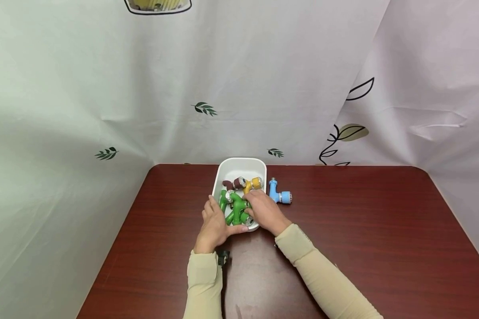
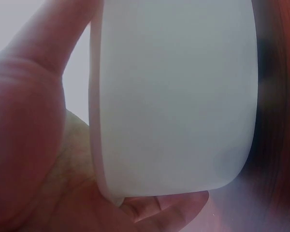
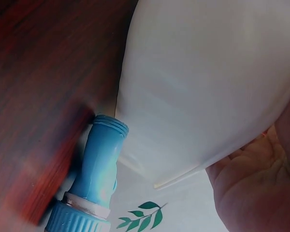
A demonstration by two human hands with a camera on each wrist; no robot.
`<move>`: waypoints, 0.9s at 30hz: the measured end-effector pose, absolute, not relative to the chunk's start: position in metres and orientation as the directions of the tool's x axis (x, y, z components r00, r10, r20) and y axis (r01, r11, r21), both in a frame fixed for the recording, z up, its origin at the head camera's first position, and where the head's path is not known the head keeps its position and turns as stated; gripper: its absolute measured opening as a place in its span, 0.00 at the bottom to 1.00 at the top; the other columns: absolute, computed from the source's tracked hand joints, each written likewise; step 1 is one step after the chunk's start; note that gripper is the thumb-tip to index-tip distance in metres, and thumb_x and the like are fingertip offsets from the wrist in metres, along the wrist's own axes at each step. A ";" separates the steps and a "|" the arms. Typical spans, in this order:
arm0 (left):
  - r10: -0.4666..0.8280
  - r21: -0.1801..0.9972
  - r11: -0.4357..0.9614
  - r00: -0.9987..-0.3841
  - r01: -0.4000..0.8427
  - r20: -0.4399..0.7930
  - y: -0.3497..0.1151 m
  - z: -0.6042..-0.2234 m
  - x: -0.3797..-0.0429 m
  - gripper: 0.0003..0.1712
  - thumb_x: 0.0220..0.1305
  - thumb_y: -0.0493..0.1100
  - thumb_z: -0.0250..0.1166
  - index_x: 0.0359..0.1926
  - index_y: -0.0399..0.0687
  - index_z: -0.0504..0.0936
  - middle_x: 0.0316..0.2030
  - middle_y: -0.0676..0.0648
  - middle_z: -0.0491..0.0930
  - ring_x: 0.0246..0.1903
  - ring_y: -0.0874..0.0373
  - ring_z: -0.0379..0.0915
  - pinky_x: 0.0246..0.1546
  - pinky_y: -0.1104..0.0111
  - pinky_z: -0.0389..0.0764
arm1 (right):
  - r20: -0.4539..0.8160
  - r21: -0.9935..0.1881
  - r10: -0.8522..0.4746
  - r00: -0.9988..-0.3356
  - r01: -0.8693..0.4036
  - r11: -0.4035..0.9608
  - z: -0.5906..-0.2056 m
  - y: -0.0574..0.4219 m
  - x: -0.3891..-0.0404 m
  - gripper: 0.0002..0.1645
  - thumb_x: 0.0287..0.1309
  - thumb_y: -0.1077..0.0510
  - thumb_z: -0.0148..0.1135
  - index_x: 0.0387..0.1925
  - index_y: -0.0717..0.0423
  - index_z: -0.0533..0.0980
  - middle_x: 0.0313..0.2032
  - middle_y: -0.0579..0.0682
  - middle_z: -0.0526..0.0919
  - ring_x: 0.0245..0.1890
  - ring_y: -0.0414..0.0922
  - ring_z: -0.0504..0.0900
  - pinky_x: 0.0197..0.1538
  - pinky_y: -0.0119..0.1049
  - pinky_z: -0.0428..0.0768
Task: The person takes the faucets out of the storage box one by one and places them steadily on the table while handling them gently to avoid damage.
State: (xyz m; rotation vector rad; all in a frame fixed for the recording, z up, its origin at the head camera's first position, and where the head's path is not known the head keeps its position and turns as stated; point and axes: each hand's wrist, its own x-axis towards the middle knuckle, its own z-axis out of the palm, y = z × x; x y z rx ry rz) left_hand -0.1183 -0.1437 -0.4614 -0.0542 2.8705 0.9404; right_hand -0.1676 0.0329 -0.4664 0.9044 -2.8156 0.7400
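A white plastic tray (image 1: 241,164) stands at the table's far edge with several small taps inside. My left hand (image 1: 214,228) holds its near left corner, thumb along the near rim and fingers along the left side; the left wrist view shows the tray's outer wall (image 2: 179,96) between thumb and fingers. Over the right rim, my right hand (image 1: 266,212) reaches in and pinches the uppermost green tap (image 1: 237,207). Other green taps (image 1: 222,201) lie around and under it. Behind are a maroon tap (image 1: 234,183) and a yellow tap (image 1: 252,184), the latter partly covered by my hand.
A light blue tap (image 1: 277,195) lies on the table just right of the tray; in the right wrist view this blue tap (image 3: 99,164) sits close against the tray's wall. The reddish-brown table (image 1: 355,230) meets a white printed cloth (image 1: 239,79) behind.
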 end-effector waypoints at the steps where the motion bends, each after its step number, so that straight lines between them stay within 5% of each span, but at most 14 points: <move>1: 0.005 0.586 0.807 -0.992 -0.070 -0.124 -0.144 -0.461 -0.118 0.85 0.40 0.61 0.83 0.74 0.22 0.33 0.71 0.24 0.45 0.68 0.28 0.47 0.64 0.45 0.66 | 0.231 -0.418 -0.524 -0.820 -0.570 0.707 -0.467 0.033 -0.168 0.20 0.56 0.62 0.74 0.50 0.63 0.81 0.46 0.56 0.83 0.51 0.53 0.79 0.57 0.45 0.76; 27: 0.003 0.595 0.800 -0.991 -0.080 -0.137 -0.143 -0.461 -0.117 0.85 0.40 0.62 0.83 0.75 0.22 0.33 0.72 0.24 0.44 0.68 0.28 0.46 0.65 0.45 0.65 | 0.244 -0.416 -0.520 -0.818 -0.573 0.706 -0.468 0.033 -0.165 0.21 0.57 0.62 0.73 0.52 0.65 0.80 0.48 0.58 0.83 0.54 0.54 0.78 0.59 0.46 0.75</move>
